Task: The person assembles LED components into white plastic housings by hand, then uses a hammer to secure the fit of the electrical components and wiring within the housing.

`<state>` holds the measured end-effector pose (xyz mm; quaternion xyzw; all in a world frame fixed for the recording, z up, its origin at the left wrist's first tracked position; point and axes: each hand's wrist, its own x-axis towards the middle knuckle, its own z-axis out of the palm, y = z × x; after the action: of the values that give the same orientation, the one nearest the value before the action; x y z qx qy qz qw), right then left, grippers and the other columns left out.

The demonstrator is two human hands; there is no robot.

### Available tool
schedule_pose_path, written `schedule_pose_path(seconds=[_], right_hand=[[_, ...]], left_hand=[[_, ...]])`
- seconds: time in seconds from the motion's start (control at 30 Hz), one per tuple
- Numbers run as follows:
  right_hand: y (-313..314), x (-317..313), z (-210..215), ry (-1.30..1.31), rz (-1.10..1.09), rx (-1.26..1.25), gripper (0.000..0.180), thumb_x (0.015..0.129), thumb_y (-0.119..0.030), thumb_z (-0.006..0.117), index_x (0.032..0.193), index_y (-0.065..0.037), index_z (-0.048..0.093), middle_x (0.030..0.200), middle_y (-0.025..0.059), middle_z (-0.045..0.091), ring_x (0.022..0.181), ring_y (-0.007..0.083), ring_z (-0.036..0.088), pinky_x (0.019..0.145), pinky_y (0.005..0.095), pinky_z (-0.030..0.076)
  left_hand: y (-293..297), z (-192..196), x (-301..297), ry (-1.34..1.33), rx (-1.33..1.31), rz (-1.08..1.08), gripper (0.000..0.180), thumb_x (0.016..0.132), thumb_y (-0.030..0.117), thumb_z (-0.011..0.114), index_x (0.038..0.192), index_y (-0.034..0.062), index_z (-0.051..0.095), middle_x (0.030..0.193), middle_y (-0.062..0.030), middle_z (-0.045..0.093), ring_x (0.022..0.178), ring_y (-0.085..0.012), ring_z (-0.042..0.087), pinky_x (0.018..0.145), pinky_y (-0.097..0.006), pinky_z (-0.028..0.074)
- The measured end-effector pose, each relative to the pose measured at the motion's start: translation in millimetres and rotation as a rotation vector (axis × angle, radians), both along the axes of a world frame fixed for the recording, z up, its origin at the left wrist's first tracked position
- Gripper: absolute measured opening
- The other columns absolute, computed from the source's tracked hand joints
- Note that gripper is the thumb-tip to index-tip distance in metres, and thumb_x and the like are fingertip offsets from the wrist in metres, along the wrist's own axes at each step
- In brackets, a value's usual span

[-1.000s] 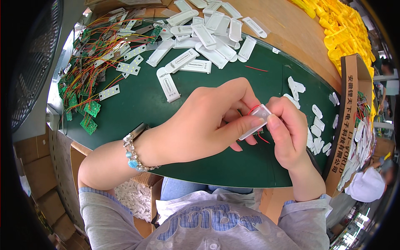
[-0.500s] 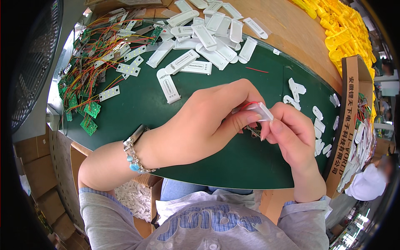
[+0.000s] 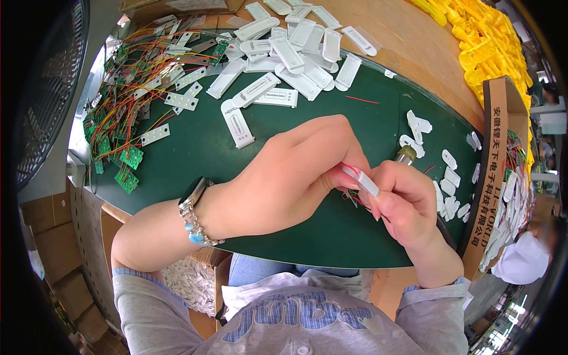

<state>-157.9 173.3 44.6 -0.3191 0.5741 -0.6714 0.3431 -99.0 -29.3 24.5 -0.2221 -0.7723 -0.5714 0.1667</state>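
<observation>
Left hand [image 3: 296, 177]: closed around the white casing [image 3: 362, 179], above the green mat [image 3: 195, 154].
Right hand [image 3: 405, 204]: fingers pinched the casing's lower end; red wire [image 3: 349, 168] at its top.
Behind: pile of white shells [image 3: 290, 47]; wired circuit boards [image 3: 136, 89] at left.
Right: small white caps [image 3: 449, 177], cardboard box [image 3: 494, 160], yellow parts [image 3: 479, 35].
Obstruction: both hands hid most of the casing.

white casing [image 3: 361, 179], perhaps red wire [image 3: 349, 169], green mat [image 3: 207, 151]

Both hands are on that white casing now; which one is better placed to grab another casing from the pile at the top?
Left, probably. The left hand lies nearer the white casings; the right hand sits lower right, gripping the held casing.
</observation>
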Motion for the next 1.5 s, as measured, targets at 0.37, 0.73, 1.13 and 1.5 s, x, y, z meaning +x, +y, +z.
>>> schedule_pose_path(seconds=[0.37,0.73,1.13,1.5], right_hand=[[-3,6,6,0.049,-0.029,0.008,0.02,0.095,-0.015,0.056,0.08,-0.001,0.055,0.065,-0.0022,0.049,0.056,0.0052,0.038,0.05,0.0253,0.029],[-2,-12,7,0.07,-0.023,0.056,0.024,0.1,-0.023,0.054,0.088,-0.001,0.056,0.073,-0.0011,0.053,0.064,0.0061,0.044,0.056,0.0239,0.035],[9,5,56,1.405,-0.61,0.118,0.019,0.089,-0.018,0.064,0.082,-0.006,0.051,0.074,0.0076,0.056,0.063,0.0257,0.061,0.05,0.0355,0.048],[247,154,56,0.58,-0.615,0.325,0.023,0.099,-0.015,0.054,0.081,-0.001,0.051,0.066,0.0079,0.048,0.06,0.0194,0.047,0.056,0.0324,0.037]], left_hand=[[4,-1,2,0.063,0.012,0.033,0.023,0.082,-0.013,0.054,0.092,0.0063,0.061,0.087,-0.0058,0.068,0.075,-0.0214,0.062,0.068,-0.032,0.047],[6,16,4,-0.244,0.176,-0.023,0.004,0.097,-0.004,0.052,0.099,-0.0027,0.055,0.1,-0.0134,0.062,0.083,-0.0185,0.064,0.071,-0.028,0.056],[1,30,9,0.144,-0.041,0.177,0.054,0.096,0.038,0.063,0.128,-0.0012,0.044,0.116,-0.0165,0.061,0.101,-0.0239,0.065,0.073,-0.032,0.056],[13,17,76,0.204,-0.177,0.247,0.025,0.103,0.011,0.048,0.124,-0.0026,0.05,0.116,-0.018,0.063,0.1,-0.0229,0.064,0.073,-0.03,0.056]])
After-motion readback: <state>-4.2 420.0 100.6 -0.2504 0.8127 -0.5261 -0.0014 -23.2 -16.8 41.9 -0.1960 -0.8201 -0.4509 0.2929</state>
